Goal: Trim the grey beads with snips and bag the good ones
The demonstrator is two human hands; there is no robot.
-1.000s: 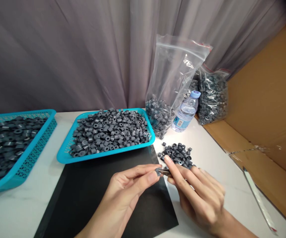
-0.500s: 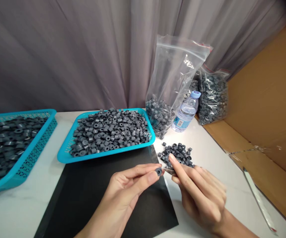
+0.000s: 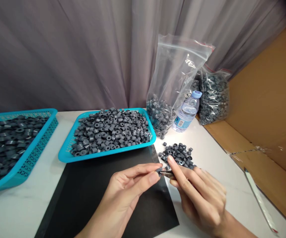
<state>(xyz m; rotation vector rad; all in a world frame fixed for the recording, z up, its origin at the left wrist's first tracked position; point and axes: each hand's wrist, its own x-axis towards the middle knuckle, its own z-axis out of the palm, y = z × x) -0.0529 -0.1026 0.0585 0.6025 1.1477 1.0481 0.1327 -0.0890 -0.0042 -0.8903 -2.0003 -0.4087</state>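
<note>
Between thumb and fingertips, my left hand pinches a small dark-grey ring-shaped spacer. My right hand is closed around a small pointed metal tool, its index finger stretched along the top. The tool's tip meets the spacer at its hole; how deep it goes I cannot tell, and its handle is hidden in the palm. Both hands are over the right edge of a black mat. Just beyond my right hand lies a loose pile of spacers on the white table.
Two turquoise baskets full of grey spacers stand at the back middle and left. Behind the pile are a zip bag partly filled with spacers, a water bottle and a fuller bag. A cardboard box and a pale knife-like strip lie right.
The tool's tip was at the spacer, drew back to the right half a second ago so the hole showed, and is against it again now. My left hand keeps its pinch.
</note>
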